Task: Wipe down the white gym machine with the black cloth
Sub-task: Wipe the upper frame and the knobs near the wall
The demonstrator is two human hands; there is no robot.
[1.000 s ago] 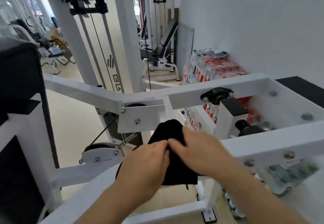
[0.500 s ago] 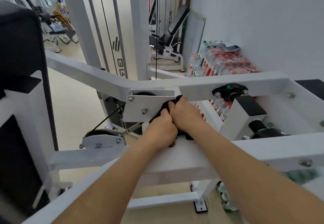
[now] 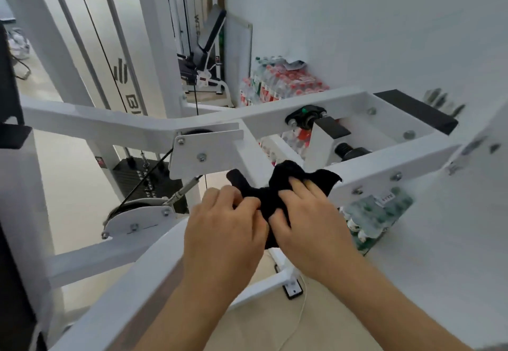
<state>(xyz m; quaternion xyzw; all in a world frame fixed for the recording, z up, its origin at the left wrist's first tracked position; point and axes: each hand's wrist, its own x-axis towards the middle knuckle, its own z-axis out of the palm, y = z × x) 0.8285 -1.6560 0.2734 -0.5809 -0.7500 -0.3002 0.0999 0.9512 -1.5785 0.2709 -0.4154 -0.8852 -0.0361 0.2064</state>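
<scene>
I am reading only a fragment of branding: large grey letters "BI" under a striped oval logo on the pale panel (image 3: 123, 84) behind the guide rods, with the rest hidden by the frame. A small red sticker (image 3: 100, 161) on the upright and a white label (image 3: 386, 198) on the right bar are too blurred for me to read.

I am watching both hands working the black cloth (image 3: 277, 185), a soft, matte, crumpled piece with two floppy corners sticking out sideways. The left hand (image 3: 225, 229) is pinching its near edge, its grip closed with fingers curled onto the fabric. The right hand (image 3: 310, 224) is gripping it too, fingers bent over the top and thumb tucked underneath. The cloth is sitting bunched between the hands, just over the spot where the sloping beam of the white gym machine (image 3: 132, 128) meets the crossbar. I cannot tell whether it is touching the metal.

The machine is showing smooth, glossy painted box-section steel with bolt heads, a flat pulley plate (image 3: 203, 155), a thin black cable (image 3: 148, 179) and a black weight stack (image 3: 123, 172). A black rectangular pad (image 3: 415, 111) is capping the far bar. Shrink-wrapped bottle packs with red caps (image 3: 286, 81) are standing against the wall, and a green-labelled pack (image 3: 376, 218) is showing below the right bar.
</scene>
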